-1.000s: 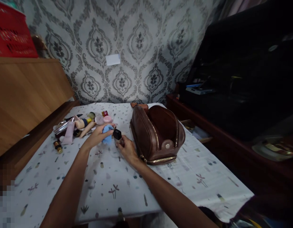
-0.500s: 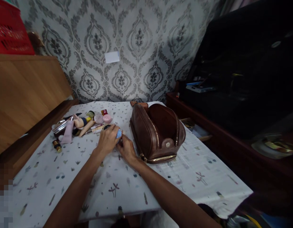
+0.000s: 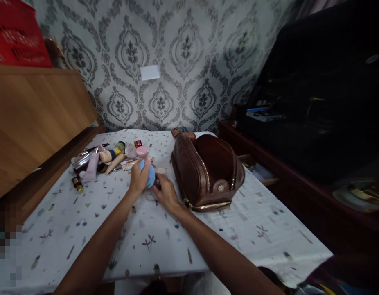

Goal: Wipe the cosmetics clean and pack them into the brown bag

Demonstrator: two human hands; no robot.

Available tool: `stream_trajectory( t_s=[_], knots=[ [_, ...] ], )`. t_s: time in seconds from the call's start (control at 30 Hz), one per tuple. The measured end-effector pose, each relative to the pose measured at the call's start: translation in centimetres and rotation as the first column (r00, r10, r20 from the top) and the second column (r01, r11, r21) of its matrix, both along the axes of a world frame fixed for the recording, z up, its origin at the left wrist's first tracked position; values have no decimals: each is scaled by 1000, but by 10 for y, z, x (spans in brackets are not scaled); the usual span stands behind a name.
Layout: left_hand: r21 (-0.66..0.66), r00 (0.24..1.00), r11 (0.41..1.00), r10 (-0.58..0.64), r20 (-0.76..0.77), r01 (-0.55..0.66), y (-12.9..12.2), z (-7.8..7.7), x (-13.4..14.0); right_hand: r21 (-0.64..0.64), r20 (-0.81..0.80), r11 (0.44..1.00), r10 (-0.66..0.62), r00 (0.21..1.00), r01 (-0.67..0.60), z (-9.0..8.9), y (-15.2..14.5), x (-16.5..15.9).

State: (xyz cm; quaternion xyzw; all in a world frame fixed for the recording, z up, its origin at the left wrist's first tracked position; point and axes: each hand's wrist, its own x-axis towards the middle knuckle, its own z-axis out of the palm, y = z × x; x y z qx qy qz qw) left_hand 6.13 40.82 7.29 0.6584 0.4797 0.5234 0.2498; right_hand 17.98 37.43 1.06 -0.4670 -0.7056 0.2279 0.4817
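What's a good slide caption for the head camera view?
Left hand holding a blue cloth beside the right hand, between cosmetics and an open brown bag.

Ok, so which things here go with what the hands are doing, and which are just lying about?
Seem to belong:
- blue cloth, in the left hand
- pale item at the right hand, mostly hidden
- probably the cosmetics and open brown bag

Seem just lying about:
- red container
- blue-and-white item, far right

Patterned wall (image 3: pixel 186 45): we see it at twelve o'clock.
White card (image 3: pixel 150 72): on it, at eleven o'clock.
Red container (image 3: pixel 22 39): ten o'clock, above a wooden panel (image 3: pixel 36 110).
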Motion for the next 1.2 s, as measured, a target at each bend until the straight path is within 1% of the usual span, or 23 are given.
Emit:
stream_trajectory(
  t_s=[0.1,0.2,0.37,0.47,0.57,0.63,0.7,0.73,0.8,0.87,0.9,0.93,1.0,1.07,1.13,1.2],
  knots=[
    [-4,991,998,58,123,-58,2,-10,4,-22,-15,1000,7,1000,-8,2,-1,0],
    [-50,973,995,95,212,-86,5,-18,5,-49,-28,998,37,999,-39,4,-3,0],
    [-114,961,992,87,261,-59,9,-25,3,-80,-56,996,30,998,-35,7,-5,-1],
    [-111,963,992,92,252,-65,11,-23,-1,-149,-76,988,24,997,-36,11,-7,-1],
    [-95,968,990,125,216,-106,8,-13,-5,-227,-45,973,-37,998,26,16,-9,-2],
    [-60,977,992,120,174,-111,3,-3,-5,-232,7,967,-104,995,103,19,-10,-3],
    [3,993,999,47,109,-48,-4,7,-3,-210,83,962,-158,984,173,23,-13,-4],
    [36,999,999,-8,52,6,-7,11,-1,-200,137,958,-179,974,204,24,-14,-4],
    [79,986,992,-86,-141,98,-15,16,5,-187,262,948,-206,943,259,27,-16,-4],
    [72,941,992,-74,-329,103,-19,16,10,-187,367,937,-211,906,294,29,-18,-4],
    [63,919,995,-52,-390,83,-19,14,11,-190,402,934,-206,892,302,30,-19,-4],
    [53,910,997,-30,-414,57,-19,12,11,-194,424,934,-195,884,300,30,-20,-4],
    [27,928,999,-14,-372,26,-15,8,8,-201,443,940,-165,881,277,31,-21,-5],
    [4,954,1000,-16,-298,18,-8,6,2,-195,427,950,-140,893,242,30,-21,-5],
    [-32,983,999,-14,-184,8,0,5,-4,-174,370,962,-133,919,209,28,-21,-5],
    [-85,1000,996,0,-25,-2,7,4,-10,-162,264,971,-130,956,177,25,-19,-3]
  ],
)
